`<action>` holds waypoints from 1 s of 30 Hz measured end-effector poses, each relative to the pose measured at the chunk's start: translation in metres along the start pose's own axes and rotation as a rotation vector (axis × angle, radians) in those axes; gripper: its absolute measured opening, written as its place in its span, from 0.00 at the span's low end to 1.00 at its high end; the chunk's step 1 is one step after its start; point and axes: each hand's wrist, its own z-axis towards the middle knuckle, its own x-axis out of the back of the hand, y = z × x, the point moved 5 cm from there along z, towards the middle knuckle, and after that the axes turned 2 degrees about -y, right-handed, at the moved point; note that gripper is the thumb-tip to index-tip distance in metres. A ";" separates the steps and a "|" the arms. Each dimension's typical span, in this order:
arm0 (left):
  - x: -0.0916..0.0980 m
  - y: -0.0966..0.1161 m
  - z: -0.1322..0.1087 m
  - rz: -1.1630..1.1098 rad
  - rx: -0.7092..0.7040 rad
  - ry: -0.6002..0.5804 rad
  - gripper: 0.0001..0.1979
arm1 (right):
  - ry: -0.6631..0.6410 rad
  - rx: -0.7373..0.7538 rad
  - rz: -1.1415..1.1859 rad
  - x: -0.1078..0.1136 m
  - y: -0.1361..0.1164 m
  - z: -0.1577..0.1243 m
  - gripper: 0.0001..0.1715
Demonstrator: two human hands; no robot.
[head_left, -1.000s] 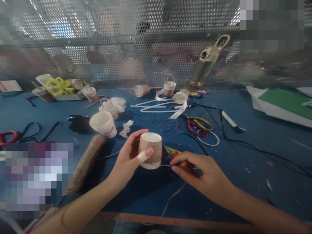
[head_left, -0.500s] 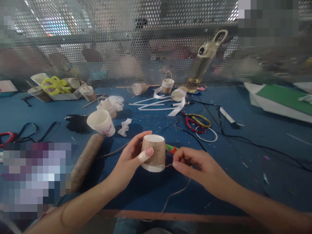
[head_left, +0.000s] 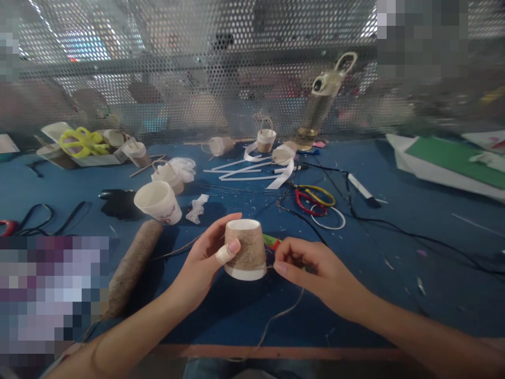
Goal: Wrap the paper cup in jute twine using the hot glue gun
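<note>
My left hand grips an upside-down paper cup wrapped in brown twine, thumb with a plaster on its side. A white band of bare cup shows at the bottom. My right hand pinches the loose twine strand right beside the cup's lower edge. The strand hangs down toward the table's near edge. A thick roll of twine lies on the blue table to the left of my left hand.
A plain white cup lies tilted behind the roll. Twine-wrapped cups with handles, white ribbon strips, red and yellow scissors, black cables, a bottle and a perforated metal screen stand farther back.
My right hand has moved closer to the cup, drawing the twine in against its lower edge. The cup has tipped slightly more upright in my left hand.
</note>
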 end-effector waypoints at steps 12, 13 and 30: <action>-0.002 -0.001 0.000 -0.023 0.019 -0.011 0.23 | 0.020 0.017 -0.034 0.000 0.000 -0.002 0.12; -0.002 -0.001 0.000 -0.027 0.019 -0.013 0.23 | 0.022 0.021 -0.035 0.000 0.000 -0.001 0.11; -0.003 -0.001 -0.001 -0.052 0.028 -0.030 0.22 | 0.056 0.080 -0.131 0.000 -0.003 -0.002 0.11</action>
